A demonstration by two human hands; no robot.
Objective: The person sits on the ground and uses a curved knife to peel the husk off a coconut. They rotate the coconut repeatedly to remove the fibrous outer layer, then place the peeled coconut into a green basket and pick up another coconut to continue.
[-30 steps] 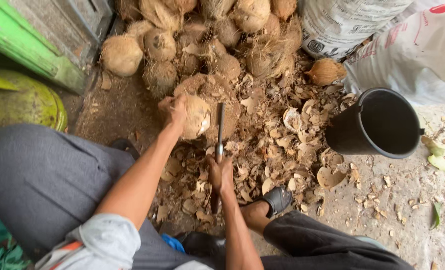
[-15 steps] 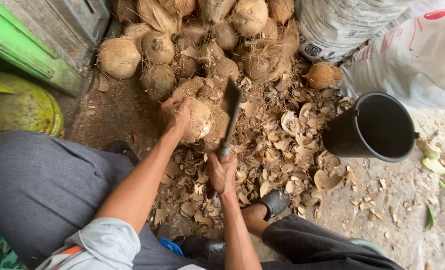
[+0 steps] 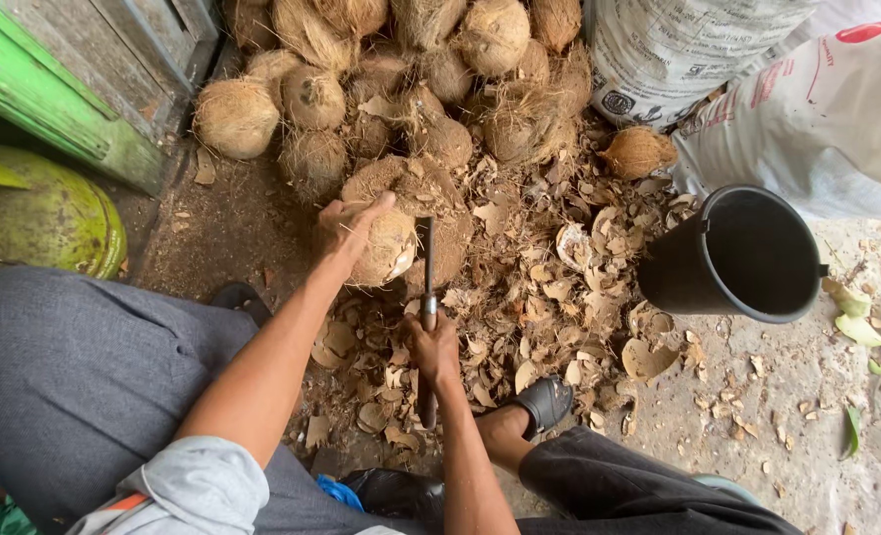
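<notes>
My left hand (image 3: 346, 233) grips a partly peeled coconut (image 3: 386, 248), holding it just above the ground in front of my knees. My right hand (image 3: 433, 347) is closed on the handle of a long dark knife (image 3: 425, 267). Its blade stands nearly upright against the right side of the coconut. A heap of brown husked coconuts (image 3: 401, 89) lies right behind, and shell chips (image 3: 559, 287) litter the ground around both hands.
A black bucket (image 3: 747, 258) stands to the right on the concrete. White sacks (image 3: 757, 89) fill the top right. A green wooden frame (image 3: 54, 99) and a yellow-green round container (image 3: 44, 213) are at left. My sandalled foot (image 3: 544, 401) rests below the knife.
The knife swung out to the right and tilted, then came back upright against the coconut. My left hand has kept its hold on the coconut, turning it slightly.
</notes>
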